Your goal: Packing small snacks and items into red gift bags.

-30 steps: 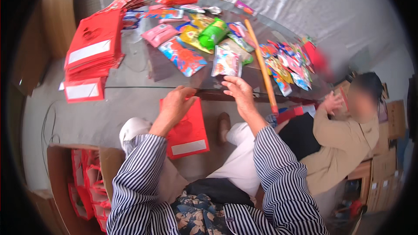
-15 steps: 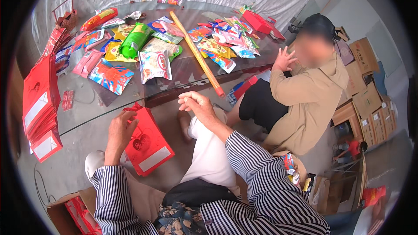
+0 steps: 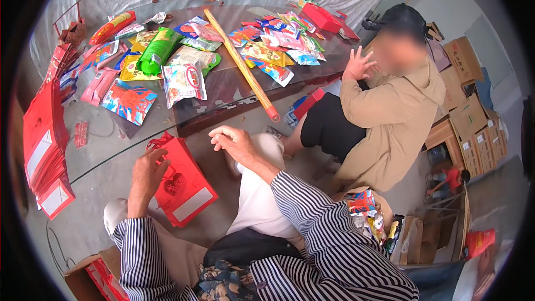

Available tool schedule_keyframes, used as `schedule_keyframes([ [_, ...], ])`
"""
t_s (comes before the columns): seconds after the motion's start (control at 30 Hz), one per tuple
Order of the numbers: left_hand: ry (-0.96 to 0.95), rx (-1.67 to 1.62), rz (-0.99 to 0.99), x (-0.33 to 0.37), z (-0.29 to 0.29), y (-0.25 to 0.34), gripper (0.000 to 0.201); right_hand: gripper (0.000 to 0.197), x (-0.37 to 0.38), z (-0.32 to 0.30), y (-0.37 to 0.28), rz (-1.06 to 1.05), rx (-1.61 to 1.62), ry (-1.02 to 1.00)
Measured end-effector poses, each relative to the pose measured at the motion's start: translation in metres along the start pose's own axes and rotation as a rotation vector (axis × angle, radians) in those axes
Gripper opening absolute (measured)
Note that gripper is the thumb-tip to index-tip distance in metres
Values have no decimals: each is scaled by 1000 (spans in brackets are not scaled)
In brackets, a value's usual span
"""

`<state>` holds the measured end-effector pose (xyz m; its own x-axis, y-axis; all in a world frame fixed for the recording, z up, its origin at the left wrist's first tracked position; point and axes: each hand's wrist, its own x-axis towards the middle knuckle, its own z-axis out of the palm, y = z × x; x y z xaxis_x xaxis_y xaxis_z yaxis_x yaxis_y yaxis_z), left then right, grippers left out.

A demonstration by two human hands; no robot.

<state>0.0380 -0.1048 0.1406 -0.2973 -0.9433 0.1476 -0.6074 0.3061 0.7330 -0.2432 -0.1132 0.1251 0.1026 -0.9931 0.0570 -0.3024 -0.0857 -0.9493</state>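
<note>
My left hand (image 3: pixel 147 177) is beside the upper left of a red paper gift bag (image 3: pixel 188 175) and overlaps it in view; its thumb and fingers are apart, and I cannot tell if they touch. The bag, with a dark heart and a white strip, is tilted between my knees. To its right my right hand (image 3: pixel 234 144) hovers above my knee, fingers loosely bent, holding nothing. Snack packets lie on the glass table (image 3: pixel 223 96) ahead: a white one (image 3: pixel 184 82), a blue and red one (image 3: pixel 129 100) and a green pack (image 3: pixel 159 51).
A long yellow tube (image 3: pixel 239 61) crosses the table and overhangs its near edge. Stacked red bags (image 3: pixel 43 134) stand at the left. A person in a tan jacket (image 3: pixel 384 122) sits at the right, one hand raised. Boxes (image 3: pixel 92 270) stand near me, one full of snacks (image 3: pixel 368 217).
My right hand has shifted a little left and down, toward the bag. The whole view has drifted slightly, moving the table's contents left. Both hands still hold nothing.
</note>
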Motion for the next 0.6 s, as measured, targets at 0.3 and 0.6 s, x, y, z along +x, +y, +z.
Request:
schedule_keyframes([
  [0.3,-53,82,-1,1,2,8,32,13,-8,19,0,-272,-301,-43],
  [0.6,-142,106,108,-3,31,5,66,15,1,60,3,-477,-529,-314],
])
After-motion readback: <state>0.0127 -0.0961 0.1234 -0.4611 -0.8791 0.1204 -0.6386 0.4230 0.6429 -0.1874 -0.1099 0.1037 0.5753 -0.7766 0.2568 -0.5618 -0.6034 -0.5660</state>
